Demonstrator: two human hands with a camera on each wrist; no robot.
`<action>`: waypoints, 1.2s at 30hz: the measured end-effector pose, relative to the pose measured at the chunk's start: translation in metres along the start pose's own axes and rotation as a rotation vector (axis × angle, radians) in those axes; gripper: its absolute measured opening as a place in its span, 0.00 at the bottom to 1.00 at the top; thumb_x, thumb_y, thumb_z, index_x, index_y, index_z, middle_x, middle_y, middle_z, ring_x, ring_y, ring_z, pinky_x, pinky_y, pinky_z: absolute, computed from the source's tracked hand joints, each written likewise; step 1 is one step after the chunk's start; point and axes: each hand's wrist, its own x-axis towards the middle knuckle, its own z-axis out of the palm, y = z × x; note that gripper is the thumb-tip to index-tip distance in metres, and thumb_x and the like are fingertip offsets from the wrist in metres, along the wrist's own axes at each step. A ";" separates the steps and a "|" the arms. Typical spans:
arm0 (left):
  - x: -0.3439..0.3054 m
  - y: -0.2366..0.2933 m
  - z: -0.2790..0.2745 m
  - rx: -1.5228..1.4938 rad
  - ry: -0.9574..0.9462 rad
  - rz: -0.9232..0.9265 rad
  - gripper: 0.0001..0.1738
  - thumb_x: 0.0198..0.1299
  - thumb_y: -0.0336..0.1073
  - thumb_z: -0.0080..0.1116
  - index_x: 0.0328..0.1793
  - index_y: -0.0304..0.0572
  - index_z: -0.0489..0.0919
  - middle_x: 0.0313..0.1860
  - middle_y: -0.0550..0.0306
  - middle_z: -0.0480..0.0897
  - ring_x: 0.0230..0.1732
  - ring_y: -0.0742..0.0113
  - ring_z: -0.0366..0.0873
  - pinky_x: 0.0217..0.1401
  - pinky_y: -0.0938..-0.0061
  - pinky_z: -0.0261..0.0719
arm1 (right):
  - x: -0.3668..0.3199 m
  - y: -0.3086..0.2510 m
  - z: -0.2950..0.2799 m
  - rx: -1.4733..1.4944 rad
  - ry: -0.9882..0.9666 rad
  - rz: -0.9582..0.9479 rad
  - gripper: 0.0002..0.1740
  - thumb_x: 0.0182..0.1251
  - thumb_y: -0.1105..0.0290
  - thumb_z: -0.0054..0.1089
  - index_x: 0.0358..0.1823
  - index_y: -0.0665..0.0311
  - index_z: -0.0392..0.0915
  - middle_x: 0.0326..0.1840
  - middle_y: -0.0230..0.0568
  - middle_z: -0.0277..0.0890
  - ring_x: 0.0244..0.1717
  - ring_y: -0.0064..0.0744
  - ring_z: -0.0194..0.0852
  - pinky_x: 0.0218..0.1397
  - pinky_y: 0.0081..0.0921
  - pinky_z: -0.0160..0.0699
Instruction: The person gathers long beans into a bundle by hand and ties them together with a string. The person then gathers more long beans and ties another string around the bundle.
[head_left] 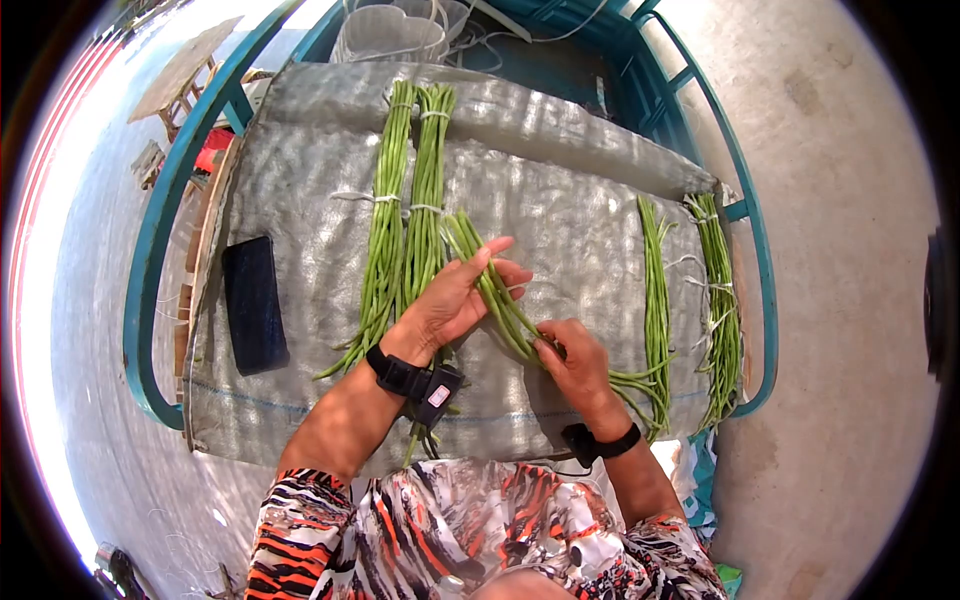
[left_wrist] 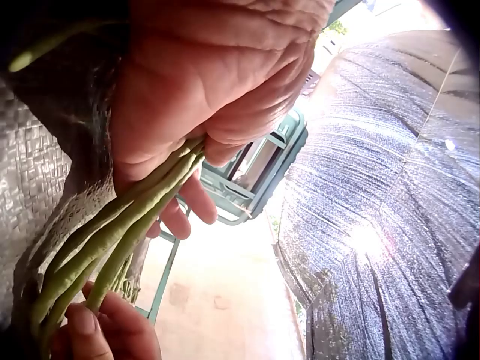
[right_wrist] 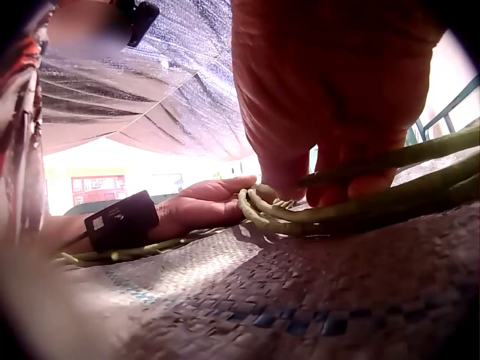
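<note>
Closest in, the right hand (head_left: 572, 362) pinches the low end of a small bunch of long beans (head_left: 497, 292) with bent fingers and thumb. Just past it, the left hand (head_left: 455, 297) wraps loose, half-curled fingers round the middle, so the bunch slants up between both hands, just above the woven sack (head_left: 300, 180). Further out lie two tied bundles (head_left: 405, 215) beside the left hand, loose beans (head_left: 655, 300) to the right and a black flat thing (head_left: 255, 305) to the left — and past the sack sits a white basket (head_left: 390, 35).
</note>
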 end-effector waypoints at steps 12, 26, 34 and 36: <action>-0.002 0.001 0.010 0.011 0.052 0.005 0.18 0.71 0.45 0.50 0.55 0.38 0.74 0.28 0.66 0.74 0.37 0.68 0.76 0.58 0.61 0.78 | -0.011 0.004 -0.002 0.008 0.081 0.040 0.08 0.64 0.66 0.61 0.42 0.57 0.79 0.35 0.42 0.77 0.34 0.44 0.78 0.36 0.35 0.76; 0.002 -0.002 -0.015 0.023 0.182 -0.057 0.19 0.72 0.44 0.48 0.60 0.40 0.69 0.38 0.59 0.80 0.38 0.67 0.78 0.48 0.64 0.81 | -0.017 0.146 -0.109 -0.456 0.414 0.395 0.10 0.64 0.60 0.60 0.41 0.55 0.81 0.45 0.39 0.79 0.45 0.44 0.77 0.45 0.41 0.74; 0.008 -0.003 -0.018 0.029 0.227 -0.057 0.20 0.73 0.43 0.45 0.65 0.42 0.66 0.50 0.49 0.79 0.48 0.55 0.80 0.54 0.57 0.81 | 0.031 0.182 -0.097 -0.491 0.349 0.516 0.13 0.61 0.60 0.59 0.41 0.59 0.79 0.43 0.46 0.79 0.47 0.49 0.77 0.47 0.46 0.74; 0.008 -0.003 -0.016 0.048 0.231 -0.060 0.20 0.74 0.43 0.44 0.65 0.42 0.66 0.51 0.49 0.78 0.49 0.56 0.79 0.54 0.57 0.81 | 0.036 0.183 -0.096 -0.455 0.350 0.556 0.12 0.60 0.59 0.59 0.39 0.59 0.78 0.41 0.47 0.79 0.46 0.50 0.77 0.46 0.47 0.74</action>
